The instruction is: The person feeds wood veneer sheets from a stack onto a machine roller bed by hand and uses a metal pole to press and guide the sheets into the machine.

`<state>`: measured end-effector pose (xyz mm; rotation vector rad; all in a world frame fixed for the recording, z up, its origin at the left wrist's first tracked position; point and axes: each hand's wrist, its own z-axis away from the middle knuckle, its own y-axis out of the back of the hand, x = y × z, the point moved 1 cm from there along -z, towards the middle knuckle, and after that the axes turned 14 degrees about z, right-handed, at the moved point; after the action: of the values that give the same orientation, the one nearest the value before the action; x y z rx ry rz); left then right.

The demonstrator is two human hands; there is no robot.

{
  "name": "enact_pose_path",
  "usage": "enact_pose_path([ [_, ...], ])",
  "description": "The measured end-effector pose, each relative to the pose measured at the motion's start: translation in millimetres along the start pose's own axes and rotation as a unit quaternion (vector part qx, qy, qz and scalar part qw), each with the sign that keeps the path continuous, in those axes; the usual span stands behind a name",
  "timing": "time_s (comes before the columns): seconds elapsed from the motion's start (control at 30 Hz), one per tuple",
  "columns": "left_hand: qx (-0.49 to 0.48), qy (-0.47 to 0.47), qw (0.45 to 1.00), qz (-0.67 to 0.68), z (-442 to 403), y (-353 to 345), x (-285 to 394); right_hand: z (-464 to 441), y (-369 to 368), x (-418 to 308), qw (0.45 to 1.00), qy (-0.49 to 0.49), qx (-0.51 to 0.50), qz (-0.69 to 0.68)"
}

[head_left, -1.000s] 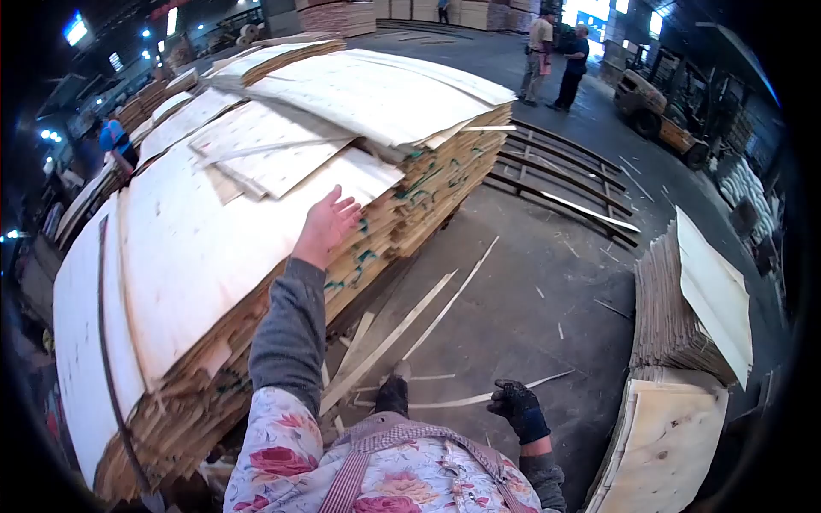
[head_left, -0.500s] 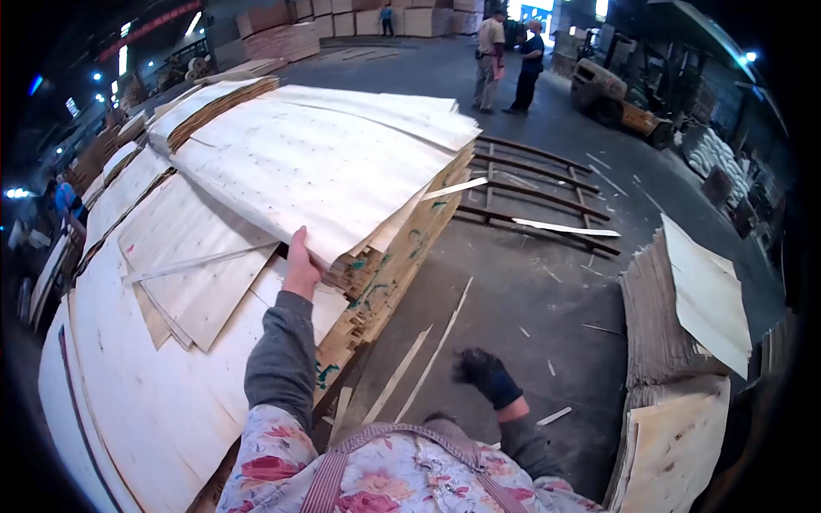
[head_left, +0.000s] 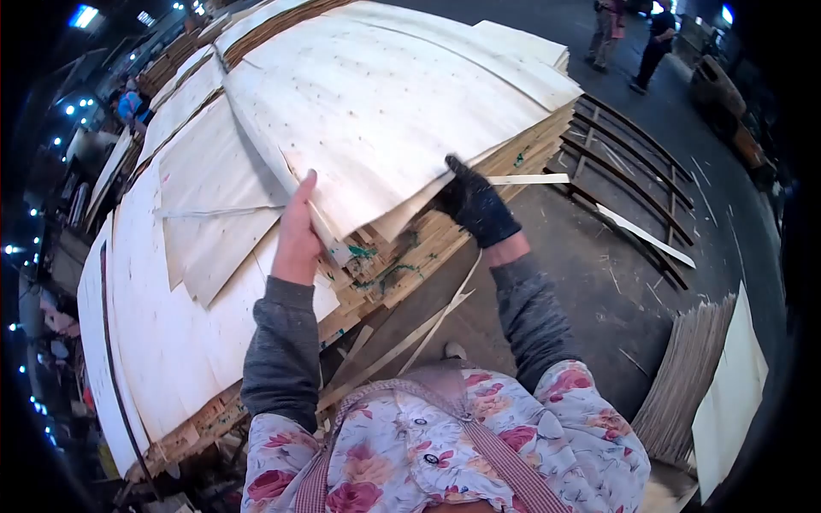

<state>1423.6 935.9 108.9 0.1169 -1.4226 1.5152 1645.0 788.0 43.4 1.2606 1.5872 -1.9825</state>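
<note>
A thin, pale wood veneer sheet (head_left: 376, 111) lies on top of a tall stack of veneer (head_left: 402, 265) whose layered edges carry green marks. My bare left hand (head_left: 298, 235) grips the sheet's left edge by its near corner, thumb on top, other fingers hidden below. In a dark glove, my right hand (head_left: 475, 203) holds the sheet's near right edge, thumb above and fingers partly tucked under. Between my hands the sheet's corner stands slightly raised off the layers beneath.
Loose veneer pieces (head_left: 214, 197) lie on a lower stack to the left. A rusty metal frame (head_left: 633, 171) rests on the floor, with wood strips (head_left: 428, 329) scattered nearby. Another veneer pile (head_left: 693, 368) stands at right. Two people (head_left: 654, 43) stand in the back right.
My right hand has come up from beside my body to the sheet's near right edge and closed on it. My left hand stays on the left edge. The view has shifted.
</note>
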Motion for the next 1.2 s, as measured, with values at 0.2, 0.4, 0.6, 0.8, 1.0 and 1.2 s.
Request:
enact_pose_path([
  [0.2,-0.05,-0.011,0.998,0.028,-2,7,5,-14,-32,-70,0.998,-0.027,-0.023,0.061],
  [0.4,0.016,-0.044,0.999,-0.016,-8,7,-19,-15,5,3,0.99,-0.089,-0.005,0.112],
  [0.6,0.066,-0.036,0.995,-0.06,-22,38,-16,0,24,11,0.938,-0.19,-0.031,0.289],
  [0.8,0.034,-0.007,0.998,0.053,0,8,27,-15,24,4,0.904,0.08,-0.143,0.394],
  [1.0,0.08,-0.097,0.992,-0.027,-34,51,-12,-17,-6,-24,0.901,0.176,-0.063,0.391],
  [1.2,-0.016,-0.072,0.997,0.001,-14,-7,3,-21,5,-9,0.776,0.374,-0.06,0.505],
])
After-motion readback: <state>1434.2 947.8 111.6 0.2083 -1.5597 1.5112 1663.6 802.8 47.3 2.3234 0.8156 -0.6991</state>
